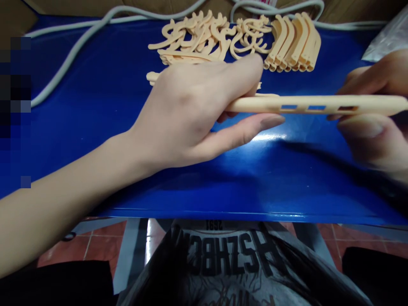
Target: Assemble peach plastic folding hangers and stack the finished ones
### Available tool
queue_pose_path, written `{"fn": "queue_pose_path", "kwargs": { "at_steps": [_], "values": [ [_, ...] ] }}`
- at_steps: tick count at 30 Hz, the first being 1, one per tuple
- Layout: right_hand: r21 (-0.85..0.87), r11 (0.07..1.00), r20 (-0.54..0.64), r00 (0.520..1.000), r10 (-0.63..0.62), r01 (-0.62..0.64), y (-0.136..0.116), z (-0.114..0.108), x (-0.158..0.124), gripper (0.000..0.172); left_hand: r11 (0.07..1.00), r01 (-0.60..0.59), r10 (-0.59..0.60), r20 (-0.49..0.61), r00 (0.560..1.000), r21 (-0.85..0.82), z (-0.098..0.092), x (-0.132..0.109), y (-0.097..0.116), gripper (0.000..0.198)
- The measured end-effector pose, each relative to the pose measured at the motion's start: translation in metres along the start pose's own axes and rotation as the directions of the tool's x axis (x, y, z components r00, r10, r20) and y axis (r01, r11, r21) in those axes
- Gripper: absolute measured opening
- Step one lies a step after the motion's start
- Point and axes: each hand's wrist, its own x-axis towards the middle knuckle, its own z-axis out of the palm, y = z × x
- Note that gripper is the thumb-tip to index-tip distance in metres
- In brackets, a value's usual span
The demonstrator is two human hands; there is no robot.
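Both hands are on one long, cream-coloured piece, which is held level above a blue table, towards the right of the view. The left hand has the near-side end of it between index finger and thumb; the thumb stretches out just below the piece, and how firmly the grip closes cannot be told. The right hand, partly cut off by the edge of the view, pinches the other end between thumb and fingers. Three small rectangular slots run along the piece's side.

Beyond the left hand, partly hidden by it, another cream part lies on the table. Farther back are a tangled heap of curved parts, a smaller cluster of hooks and a neat row of hollow curved parts. A pale cable loops across the back left, in front of cardboard. Clear plastic sits at the far right. Below the table edge show a lettered shirt and red floor tiles.
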Motion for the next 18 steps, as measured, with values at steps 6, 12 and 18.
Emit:
{"fn": "queue_pose_path", "kwargs": {
  "at_steps": [6, 12, 18],
  "values": [
    [-0.313, 0.943, -0.128, 0.989, 0.078, -0.115, -0.008, 0.008, -0.005, 0.056, 0.999, 0.030, -0.029, 0.020, 0.999, -0.034, 0.002, -0.001, -0.003, 0.036],
    [-0.288, 0.927, -0.103, 0.970, 0.219, -0.240, -0.023, 0.010, 0.007, 0.060, 0.990, 0.109, -0.108, 0.007, 0.994, -0.087, 0.003, 0.001, -0.004, 0.038],
    [-0.338, 0.881, -0.089, 0.943, 0.321, -0.331, -0.032, 0.015, 0.013, 0.056, 0.978, 0.168, -0.167, 0.016, 0.986, -0.125, 0.006, 0.002, -0.006, 0.030]
  ]
}}
